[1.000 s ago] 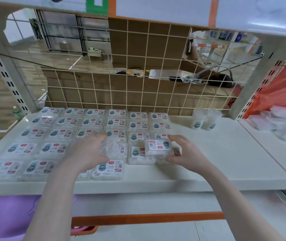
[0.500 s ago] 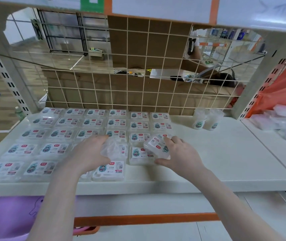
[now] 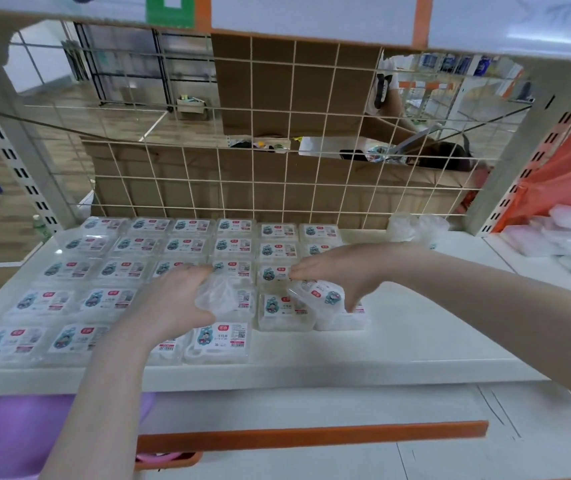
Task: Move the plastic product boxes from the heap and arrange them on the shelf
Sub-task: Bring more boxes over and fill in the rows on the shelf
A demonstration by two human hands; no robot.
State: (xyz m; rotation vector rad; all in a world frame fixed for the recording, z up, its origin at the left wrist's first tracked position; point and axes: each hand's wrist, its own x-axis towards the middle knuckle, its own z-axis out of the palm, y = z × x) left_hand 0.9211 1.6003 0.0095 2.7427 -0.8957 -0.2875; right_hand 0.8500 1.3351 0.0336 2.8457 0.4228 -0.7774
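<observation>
The right hand (image 3: pixel 337 271) is pinching a tilted box (image 3: pixel 318 295) to fill the row; the left hand (image 3: pixel 176 299) is gripping spare boxes (image 3: pixel 220 296).

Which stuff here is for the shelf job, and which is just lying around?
For the job: left hand, right hand, tilted box, clear box, arranged boxes, shelf, heap.
Lying around: orange bag, purple tub.
</observation>
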